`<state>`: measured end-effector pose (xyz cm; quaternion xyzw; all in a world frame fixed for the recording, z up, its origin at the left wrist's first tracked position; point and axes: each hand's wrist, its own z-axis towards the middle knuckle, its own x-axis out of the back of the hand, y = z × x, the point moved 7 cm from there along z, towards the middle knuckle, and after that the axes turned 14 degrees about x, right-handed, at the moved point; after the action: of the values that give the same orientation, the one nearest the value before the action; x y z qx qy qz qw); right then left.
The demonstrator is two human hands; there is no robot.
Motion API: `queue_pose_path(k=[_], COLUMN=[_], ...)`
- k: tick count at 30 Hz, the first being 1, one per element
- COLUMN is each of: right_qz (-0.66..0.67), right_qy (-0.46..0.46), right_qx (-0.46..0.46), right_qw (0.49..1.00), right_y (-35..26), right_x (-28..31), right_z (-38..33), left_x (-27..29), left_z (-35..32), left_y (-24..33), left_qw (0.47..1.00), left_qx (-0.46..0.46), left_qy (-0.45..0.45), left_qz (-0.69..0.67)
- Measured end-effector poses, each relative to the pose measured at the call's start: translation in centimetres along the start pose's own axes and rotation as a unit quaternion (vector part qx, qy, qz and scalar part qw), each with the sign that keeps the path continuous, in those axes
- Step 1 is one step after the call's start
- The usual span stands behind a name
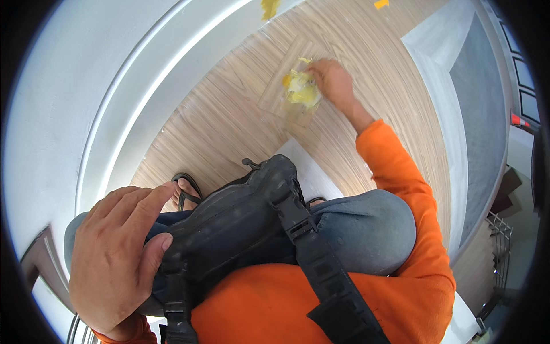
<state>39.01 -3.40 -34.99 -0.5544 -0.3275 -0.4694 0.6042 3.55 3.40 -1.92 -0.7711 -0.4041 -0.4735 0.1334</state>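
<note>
My right hand [333,83] reaches out over the wood-look floor, its fingers closed at the edge of a crumpled wad of yellow and white scraps [302,90]. Motion smears the fingertips a little; the scraps look like used tape or thin film. Under and around the wad shows a faint, see-through rectangular sheet or bag [275,92]. Back by my left knee, my left hand [114,258] is open with its fingers stretched out and nothing in it.
Along the left runs a white wall with a curved ledge [129,109]. A yellow strip [269,8] hangs at the top, and an orange-yellow scrap [381,4] lies farther right. A white-edged grey panel [478,109] stands at right. A black strapped bag [229,223] crosses my lap.
</note>
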Motion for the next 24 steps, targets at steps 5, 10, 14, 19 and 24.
queue_pose_path(k=[5,10,14,19,24], right_qz=[-0.035,-0.071,-0.043,-0.089,-0.043], right_qy=[0.005,-0.049,-0.045,0.023,-0.028], right_qx=[-0.055,0.047,0.143,-0.027,0.024], right_qw=[0.998,0.995,0.988,0.995,0.998], right_y=[4.4,-1.0,-5.8,-0.4,-4.6], right_x=[0.7,-1.6,-1.8,1.0,-2.2], right_z=[1.7,-1.1,-3.3,-3.8,-5.1], left_x=[-1.0,-0.6,0.0,-0.6,0.2], left_z=[1.2,1.0,0.3,1.2,0.3], left_y=[0.1,-0.1,-1.1,-0.8,-1.2], left_qw=[1.000,1.000,1.000,0.999,0.999], left_qx=[-0.024,-0.017,0.005,-0.031,-0.009], left_qy=[-0.017,-0.010,0.001,-0.002,-0.008], left_qz=[-0.008,-0.010,-0.013,-0.019,-0.040])
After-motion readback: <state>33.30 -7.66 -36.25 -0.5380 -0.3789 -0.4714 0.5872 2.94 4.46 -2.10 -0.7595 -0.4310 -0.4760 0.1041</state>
